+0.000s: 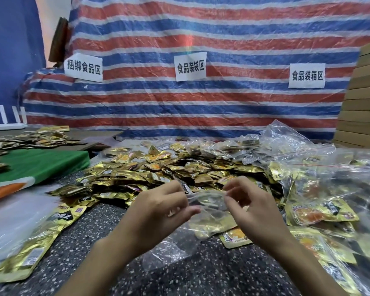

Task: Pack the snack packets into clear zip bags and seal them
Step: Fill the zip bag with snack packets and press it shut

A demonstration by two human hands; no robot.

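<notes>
Head view: zip bag (206, 200) pinched between both hands' fingers (190, 211).

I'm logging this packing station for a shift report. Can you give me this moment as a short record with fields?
left hand: pinches one side of the mouth of the clear zip bag
right hand: pinches the other side
bag contents: cannot tell; gold packets show through it
loose stock: pile of snack packets behind the hands, on the speckled table
packed: filled bags heaped at right
backdrop: striped tarp with three paper signs; cardboard boxes stacked at right
</notes>
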